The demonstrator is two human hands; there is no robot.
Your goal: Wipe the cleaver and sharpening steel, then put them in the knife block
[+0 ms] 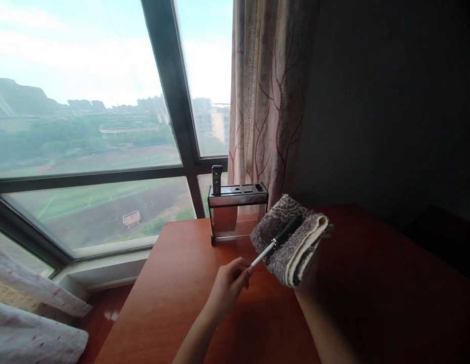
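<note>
My left hand (pixel 227 285) pinches the light metal end of a slim tool with a black handle (pixel 277 239); it looks like a knife. The tool lies across a folded grey-brown towel (pixel 291 242) with a cream inner layer. My right hand is under that towel and hidden by it; only my right forearm (pixel 326 323) shows. Behind the towel stands a metal knife rack (pixel 237 210) with one black handle (pixel 217 179) sticking up from its left slot.
A reddish wooden table (pixel 181 303) carries everything. A large window (pixel 86 126) fills the left, with a patterned curtain (pixel 268 101) at its right edge and a dark wall beyond. White patterned bedding (pixel 26 323) lies at the lower left.
</note>
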